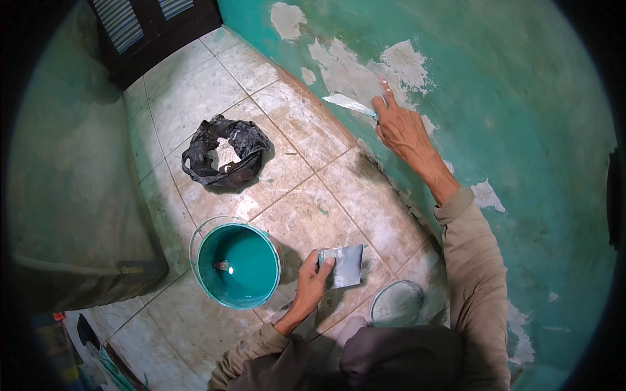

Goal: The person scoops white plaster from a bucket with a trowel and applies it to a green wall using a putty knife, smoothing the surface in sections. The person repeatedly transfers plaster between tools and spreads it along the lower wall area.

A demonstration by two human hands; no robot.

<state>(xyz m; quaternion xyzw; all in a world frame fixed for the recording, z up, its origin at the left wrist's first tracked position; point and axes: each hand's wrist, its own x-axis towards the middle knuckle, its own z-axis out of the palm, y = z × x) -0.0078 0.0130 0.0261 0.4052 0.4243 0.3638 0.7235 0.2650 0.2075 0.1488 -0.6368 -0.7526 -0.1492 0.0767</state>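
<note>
My right hand (405, 133) is up at the green wall (521, 124), closed on the handle of a putty knife (349, 104). Its pale blade points left, and one finger stretches toward a rough grey-white patch (345, 73) on the wall. Whether the fingertip touches the surface, I cannot tell. Lower down, above the floor, my left hand (312, 279) pinches a flat grey scraper plate (347, 266) by its left edge. Beside that hand stands a bucket (278, 270) of teal paint (251, 257), with a small object at the paint's left side.
A black plastic bag (255, 144) holding whitish powder (225, 154) rests on the tiled floor (326, 212). Near my legs is a round container (373, 311) with grey-white contents. A large covered object (78, 195) fills the left; a dark slatted door (147, 39) stands at the far end.
</note>
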